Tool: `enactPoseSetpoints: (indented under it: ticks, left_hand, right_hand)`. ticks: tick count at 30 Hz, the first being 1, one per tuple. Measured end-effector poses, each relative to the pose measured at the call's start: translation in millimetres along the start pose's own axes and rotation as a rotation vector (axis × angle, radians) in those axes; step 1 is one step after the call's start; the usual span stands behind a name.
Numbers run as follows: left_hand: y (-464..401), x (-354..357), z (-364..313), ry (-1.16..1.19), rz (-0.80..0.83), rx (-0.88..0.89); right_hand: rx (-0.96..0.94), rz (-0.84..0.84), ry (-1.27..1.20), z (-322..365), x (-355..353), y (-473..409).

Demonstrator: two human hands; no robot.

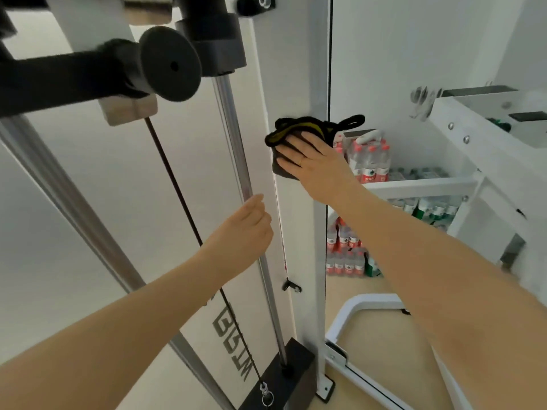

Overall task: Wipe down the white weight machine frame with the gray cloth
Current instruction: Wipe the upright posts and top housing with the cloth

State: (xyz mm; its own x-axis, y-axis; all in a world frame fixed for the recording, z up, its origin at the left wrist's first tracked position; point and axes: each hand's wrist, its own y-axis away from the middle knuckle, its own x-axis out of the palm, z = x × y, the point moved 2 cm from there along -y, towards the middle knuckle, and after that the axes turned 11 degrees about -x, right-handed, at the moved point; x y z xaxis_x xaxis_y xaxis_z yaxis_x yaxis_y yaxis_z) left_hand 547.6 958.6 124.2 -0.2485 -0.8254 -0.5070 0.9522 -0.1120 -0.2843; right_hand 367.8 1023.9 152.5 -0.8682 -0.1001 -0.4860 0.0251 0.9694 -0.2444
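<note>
Your right hand lies flat with its fingers straight and spread, pressing the gray cloth against the white upright of the weight machine frame. The palm faces the frame and the forearm reaches in from the lower right. A ring shows on one finger. The cloth is bunched under your fingers, dark gray with a yellow and black edge, and a black loop sticks out to the right of the upright. It sits about halfway up the upright, on the face turned toward you.

Your left hand is lower and to the left, beside the chrome guide rod. Its fingers are loosely curled, thumb uppermost, and the fingertips lie close against the rod; you cannot tell from here whether they actually close on it. The forearm comes in from the lower left.

Two hands, one cloth. Two chrome guide rods run down the frame, with one thin black cable between them, ending at a clip near the black weight block. To the right, past the upright, a white shelf unit holds packs of bottled water on at least two levels, with more packs on the floor; the bottles are too small and crowded to count.
</note>
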Motion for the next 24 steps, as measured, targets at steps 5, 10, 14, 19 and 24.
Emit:
enactPoseSetpoints:
  ticks: [5,10,14,19,24]
  left_hand:
    - [-4.4,5.5,-4.5,-0.075,0.022,0.023]
    - [-5.6,0.3,-1.0,-0.042,-0.015,-0.002]
    - [-6.4,-2.1,-0.8,-0.02,-0.019,0.014]
    - [-5.4,3.7,-2.0,0.014,0.004,0.032]
    - [-4.0,1.5,-1.7,0.048,-0.005,0.0]
  right_hand:
    - [0.042,-0.039,0.04,47.4,22.6,3.3]
    - [-0.228,0.31,-0.244,118.3,50.7,28.0]
    - [-0.215,0.237,-0.178,91.7,38.7,15.1]
    - [0.007,0.048,-0.019,42.6,20.9,-6.5]
    - [0.096,-0.064,0.106,87.1,35.9,15.5]
